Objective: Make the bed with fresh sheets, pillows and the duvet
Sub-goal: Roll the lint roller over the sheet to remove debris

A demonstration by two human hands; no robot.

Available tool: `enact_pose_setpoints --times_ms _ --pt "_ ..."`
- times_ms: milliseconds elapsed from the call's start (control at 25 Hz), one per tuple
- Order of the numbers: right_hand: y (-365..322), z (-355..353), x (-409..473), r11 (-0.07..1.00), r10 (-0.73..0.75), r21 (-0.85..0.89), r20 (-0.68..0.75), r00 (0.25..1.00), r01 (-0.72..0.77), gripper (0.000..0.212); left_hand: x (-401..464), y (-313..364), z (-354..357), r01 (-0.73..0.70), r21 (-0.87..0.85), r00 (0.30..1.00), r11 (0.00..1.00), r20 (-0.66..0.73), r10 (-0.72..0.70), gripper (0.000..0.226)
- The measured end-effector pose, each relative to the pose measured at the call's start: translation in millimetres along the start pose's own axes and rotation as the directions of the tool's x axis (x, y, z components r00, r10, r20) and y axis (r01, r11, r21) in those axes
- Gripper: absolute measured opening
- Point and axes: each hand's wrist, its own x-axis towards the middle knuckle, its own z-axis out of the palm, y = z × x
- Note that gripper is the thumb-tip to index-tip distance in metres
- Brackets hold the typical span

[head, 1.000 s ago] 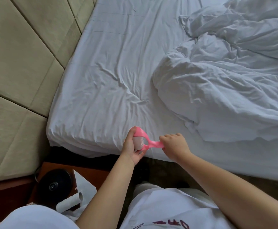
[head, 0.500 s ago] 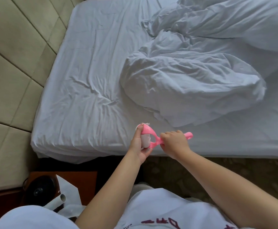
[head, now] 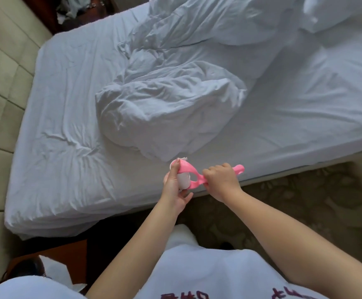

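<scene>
**Both hands on the pink roller at the bedside**

Right now you stand at the long side of the bed [head: 46, 201], looking down over it. Your right hand [head: 220, 180] has its fingers curled round the handle of a pink lint roller [head: 191, 175], whose looped end pokes out past your knuckles. Your left hand [head: 174, 186] pinches the white roll at the roller's head, thumb on top and fingers underneath. Both hands hover just above the mattress edge.

A white fitted sheet [head: 72, 100] covers the mattress, creased near the corner closest to you. The duvet [head: 165, 104] lies crumpled in a heap across the middle of the bed, running off toward the far right, where a pillow [head: 337, 11] sits at the top edge of the view.

A padded beige headboard [head: 1, 87] runs along the left. A patterned carpet [head: 305, 201] shows beneath the bed's edge. At the lower left stands a reddish wooden nightstand [head: 72, 253], its surface carrying white paper [head: 57, 271] and a dark round object too cut off to identify. Clutter sits on dark furniture beyond the far corner.
</scene>
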Motion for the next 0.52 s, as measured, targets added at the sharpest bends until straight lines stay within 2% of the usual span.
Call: enact_pose_setpoints --times_ms 160,280,440,520 --pt "65 -11 -15 0.994 0.105 0.035 -0.068 0.992 -0.102 0.015 -10 -9 73 -0.037 0.124 0.998 0.992 0.053 0.031 0.049" --pt "104 -24 -10 0.993 0.119 0.008 -0.091 0.989 -0.119 0.015 -2 -8 111 -0.052 0.151 0.997 0.987 0.07 0.042 0.053" --pt "147 -41 -1 0.988 0.118 -0.096 -0.02 0.993 -0.12 0.01 27 -10 153 0.009 0.078 0.994 0.997 0.11 -0.018 0.032" --pt "167 -53 2 0.979 0.103 -0.171 -0.077 0.992 -0.115 0.024 33 -3 180 0.013 0.042 0.987 0.999 0.16 -0.019 0.028"
